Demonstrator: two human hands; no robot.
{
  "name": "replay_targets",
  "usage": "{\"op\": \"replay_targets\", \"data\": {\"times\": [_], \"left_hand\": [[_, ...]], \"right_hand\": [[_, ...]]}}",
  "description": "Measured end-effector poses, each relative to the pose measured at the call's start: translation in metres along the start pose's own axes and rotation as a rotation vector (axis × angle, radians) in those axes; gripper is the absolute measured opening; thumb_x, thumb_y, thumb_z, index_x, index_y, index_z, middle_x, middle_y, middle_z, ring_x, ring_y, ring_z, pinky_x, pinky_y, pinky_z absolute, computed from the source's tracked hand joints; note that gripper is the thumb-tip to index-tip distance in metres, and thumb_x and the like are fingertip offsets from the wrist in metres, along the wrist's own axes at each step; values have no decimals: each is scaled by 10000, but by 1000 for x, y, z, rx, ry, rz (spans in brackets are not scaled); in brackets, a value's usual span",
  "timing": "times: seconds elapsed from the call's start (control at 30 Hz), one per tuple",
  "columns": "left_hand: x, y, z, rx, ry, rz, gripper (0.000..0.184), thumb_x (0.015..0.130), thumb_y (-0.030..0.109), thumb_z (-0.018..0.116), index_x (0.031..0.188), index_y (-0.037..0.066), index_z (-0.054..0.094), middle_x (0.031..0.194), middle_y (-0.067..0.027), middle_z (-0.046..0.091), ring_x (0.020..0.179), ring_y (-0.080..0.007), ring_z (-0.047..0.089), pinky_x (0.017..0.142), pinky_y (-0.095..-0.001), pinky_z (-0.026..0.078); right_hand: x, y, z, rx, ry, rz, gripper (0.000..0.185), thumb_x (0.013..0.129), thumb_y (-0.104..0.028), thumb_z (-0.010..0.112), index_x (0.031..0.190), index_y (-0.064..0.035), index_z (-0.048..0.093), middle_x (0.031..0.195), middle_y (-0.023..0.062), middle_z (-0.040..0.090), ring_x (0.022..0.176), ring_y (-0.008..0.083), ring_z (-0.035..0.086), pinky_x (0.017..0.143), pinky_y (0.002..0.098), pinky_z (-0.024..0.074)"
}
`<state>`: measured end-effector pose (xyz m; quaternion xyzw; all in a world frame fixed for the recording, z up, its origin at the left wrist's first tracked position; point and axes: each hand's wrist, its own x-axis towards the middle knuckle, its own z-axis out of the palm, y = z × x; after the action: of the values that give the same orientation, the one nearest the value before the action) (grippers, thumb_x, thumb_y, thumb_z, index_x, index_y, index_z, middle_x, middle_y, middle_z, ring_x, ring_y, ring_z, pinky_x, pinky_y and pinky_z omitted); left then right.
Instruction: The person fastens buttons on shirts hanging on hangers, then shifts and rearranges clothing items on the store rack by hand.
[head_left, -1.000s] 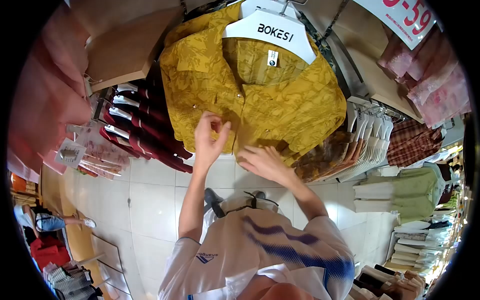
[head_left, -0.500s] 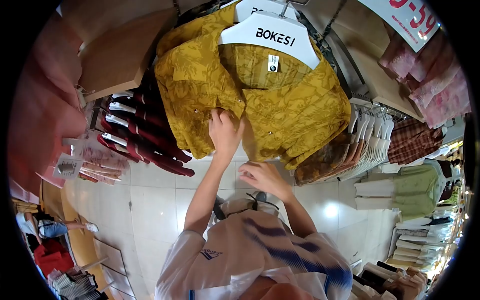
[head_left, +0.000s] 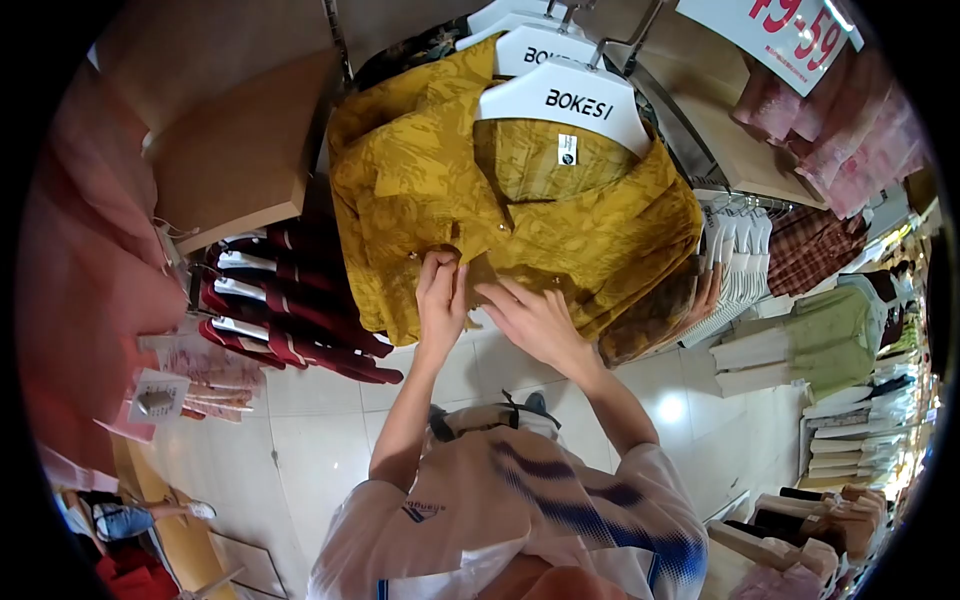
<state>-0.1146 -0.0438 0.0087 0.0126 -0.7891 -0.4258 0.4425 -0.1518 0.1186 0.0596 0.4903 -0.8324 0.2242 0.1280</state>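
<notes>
A mustard-yellow patterned jacket [head_left: 410,190] hangs in front of me on a white hanger [head_left: 570,100] printed "BOKESI". Small round buttons show on its front, and a white label [head_left: 567,150] sits inside the neck. My left hand [head_left: 440,298] is closed on the jacket's front edge near the hem, its fingers bent around the cloth. Close beside it, my right hand [head_left: 535,318] has its fingers stretched toward the same front opening. Its fingertips reach the lower edge of the cloth; whether they press on it I cannot tell.
Dark red garments [head_left: 300,310] hang at left below a wooden shelf [head_left: 240,150]. Striped and brown clothes [head_left: 690,290] hang at right. A price sign [head_left: 780,35] is at upper right. Another person's legs [head_left: 150,515] show at lower left. Pale tiles [head_left: 320,430] cover the floor.
My right hand has moved up from below the jacket to its front opening, beside my left hand. My left hand still holds the cloth. The view has shifted slightly.
</notes>
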Motion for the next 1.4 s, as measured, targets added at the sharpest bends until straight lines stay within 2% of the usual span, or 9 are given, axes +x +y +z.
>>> {"op": "replay_targets", "data": {"times": [0.1, 0.3, 0.37, 0.5, 0.77, 0.93, 1.23, 1.3, 1.4], "left_hand": [[2, -1, -11, -60, -17, 6, 64, 897, -23, 588, 943, -52, 556, 923, -171, 564, 778, -324, 561, 690, -332, 462], [-5, -17, -18, -40, -141, 19, 149, 848, -3, 578, 994, -29, 595, 962, -194, 588, 805, -381, 570, 704, -429, 472], [-7, -19, -17, -41, -171, 48, 148, 848, 4, 576, 992, -21, 599, 955, -185, 588, 799, -376, 556, 699, -435, 460], [-5, -11, -15, -21, -203, 63, 84, 872, -4, 583, 933, -51, 550, 900, -200, 570, 792, -372, 573, 710, -390, 476], [-3, -7, 15, 25, -82, 40, 146, 853, -7, 606, 988, -35, 561, 945, -196, 576, 836, -380, 564, 720, -428, 459], [-4, 0, 26, 144, -122, -10, 144, 867, 1, 607, 992, -37, 547, 976, -195, 586, 866, -373, 580, 741, -403, 469], [-29, -7, 39, -31, -41, -268, 143, 867, 27, 594, 977, -15, 512, 959, -165, 576, 906, -301, 569, 805, -372, 447], [-30, -4, 38, -7, -22, -292, 111, 892, -33, 550, 974, -10, 477, 901, -34, 521, 813, -95, 519, 733, -238, 450], [-28, 10, 34, -55, 10, -321, 82, 888, -17, 534, 936, 6, 471, 844, -3, 488, 749, -74, 470, 673, -224, 415]], "right_hand": [[16, -11, 2, -149, -117, 63, 373, 904, -258, 624, 1254, -140, 573, 903, 105, 694, 624, 313, 661, 547, 430, 493], [39, -8, 7, -347, -75, 90, 191, 898, -252, 614, 921, -65, 583, 789, 111, 678, 559, 298, 656, 460, 362, 481], [39, -1, 7, -432, -31, 59, 159, 787, -136, 610, 926, -61, 626, 612, 100, 647, 537, 247, 666, 433, 346, 466], [42, 3, -6, -527, -136, 60, 139, 696, -90, 671, 829, -56, 648, 616, 72, 651, 558, 221, 676, 450, 324, 473], [30, 16, -30, -214, -298, -100, 369, 814, -82, 585, 1168, 21, 575, 853, 136, 677, 747, 293, 700, 564, 398, 523], [16, 35, -28, -117, -209, -147, 485, 798, -43, 559, 1277, 21, 521, 854, 155, 669, 639, 304, 686, 500, 404, 526], [1, 63, -2, 136, -39, -149, 311, 877, -115, 597, 1172, -26, 552, 784, 134, 679, 640, 288, 682, 500, 372, 529], [0, 69, 3, 169, -16, -185, 300, 882, -135, 609, 1162, -39, 563, 796, 129, 679, 630, 280, 676, 496, 367, 527], [0, 69, 9, 245, 10, -206, 272, 882, -140, 623, 1140, -61, 587, 822, 120, 677, 614, 272, 665, 485, 361, 520]]}}
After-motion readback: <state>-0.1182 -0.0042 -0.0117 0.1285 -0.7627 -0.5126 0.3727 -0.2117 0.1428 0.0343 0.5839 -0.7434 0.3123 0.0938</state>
